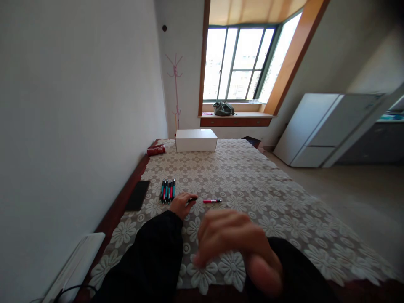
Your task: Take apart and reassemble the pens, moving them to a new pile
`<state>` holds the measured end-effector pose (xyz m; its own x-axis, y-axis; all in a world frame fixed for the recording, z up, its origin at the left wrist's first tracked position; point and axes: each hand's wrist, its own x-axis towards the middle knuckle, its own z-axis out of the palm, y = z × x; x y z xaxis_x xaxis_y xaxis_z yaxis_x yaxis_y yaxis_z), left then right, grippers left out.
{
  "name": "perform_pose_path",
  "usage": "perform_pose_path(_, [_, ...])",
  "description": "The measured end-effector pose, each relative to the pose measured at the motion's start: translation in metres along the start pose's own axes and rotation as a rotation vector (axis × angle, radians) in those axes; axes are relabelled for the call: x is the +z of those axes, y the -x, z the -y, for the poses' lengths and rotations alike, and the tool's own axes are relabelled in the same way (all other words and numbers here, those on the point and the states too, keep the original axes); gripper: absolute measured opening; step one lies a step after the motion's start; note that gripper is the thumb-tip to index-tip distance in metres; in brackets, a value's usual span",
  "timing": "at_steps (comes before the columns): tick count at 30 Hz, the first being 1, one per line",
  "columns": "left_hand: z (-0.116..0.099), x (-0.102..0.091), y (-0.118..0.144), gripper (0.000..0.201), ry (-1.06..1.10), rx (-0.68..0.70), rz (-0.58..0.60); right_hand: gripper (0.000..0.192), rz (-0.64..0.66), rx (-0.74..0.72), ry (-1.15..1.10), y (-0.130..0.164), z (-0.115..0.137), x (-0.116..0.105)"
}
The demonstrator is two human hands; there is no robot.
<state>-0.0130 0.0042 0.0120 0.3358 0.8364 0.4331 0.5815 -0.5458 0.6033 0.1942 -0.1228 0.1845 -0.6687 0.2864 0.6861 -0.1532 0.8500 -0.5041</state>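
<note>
My left hand (182, 204) rests on the tablecloth with its fingers closed on a dark pen (192, 200), mostly covered by the fingers. Just right of it a pink pen (212, 201) with a black tip lies sideways on the cloth. On the other side, several blue, red and black pens (168, 190) lie side by side in a row. Closer to me, my right hand (236, 240) is raised above the cloth and blurred. Its fingers are bent, the thumb stands apart from them, and nothing shows in it.
A white box (196, 141) stands at the table's far end, near a red package (156, 150). Along the left edge lie a dark flat pad (138, 195) and a white object (75, 265) with a black cable. A floral tablecloth (240, 181) covers the table beside the wall.
</note>
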Motion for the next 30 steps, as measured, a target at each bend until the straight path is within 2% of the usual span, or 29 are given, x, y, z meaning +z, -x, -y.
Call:
perform_pose_path(1, [0.000, 0.000, 0.000, 0.018, -0.001, -0.011, -0.020, 0.056, -0.115, 0.194, 0.066, -0.003, -0.025, -0.006])
perform_pose_path(2, [0.000, -0.001, 0.000, 0.018, 0.001, -0.019, -0.030, 0.046, -0.226, 0.301, 0.152, -0.003, -0.051, -0.011])
perform_pose_path(3, [0.000, -0.001, 0.000, 0.017, 0.004, -0.028, -0.036, 0.038, -0.326, 0.367, 0.246, 0.001, -0.078, -0.015])
perform_pose_path(4, [0.000, -0.001, 0.000, 0.017, 0.008, -0.039, -0.042, 0.030, -0.354, 0.418, 0.330, 0.008, -0.103, -0.017])
perform_pose_path(7, [-0.001, -0.001, 0.000, 0.016, 0.014, -0.063, -0.039, 0.023, -0.258, 0.463, 0.470, 0.042, -0.164, -0.017])
perform_pose_path(8, [-0.002, -0.001, 0.000, 0.016, 0.011, -0.068, -0.032, 0.023, -0.220, 0.475, 0.464, 0.054, -0.177, -0.015])
perform_pose_path(10, [-0.003, -0.002, 0.000, 0.015, 0.004, -0.073, -0.011, 0.022, -0.231, 0.501, 0.411, 0.074, -0.195, -0.009])
perform_pose_path(13, [-0.003, -0.002, 0.000, 0.015, 0.010, -0.066, 0.023, 0.019, -0.249, 0.517, 0.392, 0.092, -0.206, -0.002])
perform_pose_path(17, [-0.002, -0.003, 0.000, 0.015, 0.005, -0.050, 0.041, 0.018, -0.220, 0.533, 0.423, 0.096, -0.213, 0.002])
perform_pose_path(21, [-0.003, -0.002, 0.002, 0.016, 0.008, -0.028, 0.059, 0.028, -0.116, 0.516, 0.469, 0.096, -0.215, 0.007])
perform_pose_path(24, [-0.006, -0.002, 0.002, 0.016, -0.008, -0.015, 0.072, 0.018, -0.068, 0.488, 0.473, 0.095, -0.208, 0.009])
perform_pose_path(27, [-0.006, -0.004, 0.002, 0.015, -0.027, -0.016, 0.041, 0.006, -0.091, 0.501, 0.502, 0.094, -0.203, 0.008])
perform_pose_path(30, [-0.006, -0.005, 0.002, 0.018, -0.050, -0.043, -0.013, 0.018, -0.147, 0.551, 0.568, 0.098, -0.205, 0.006])
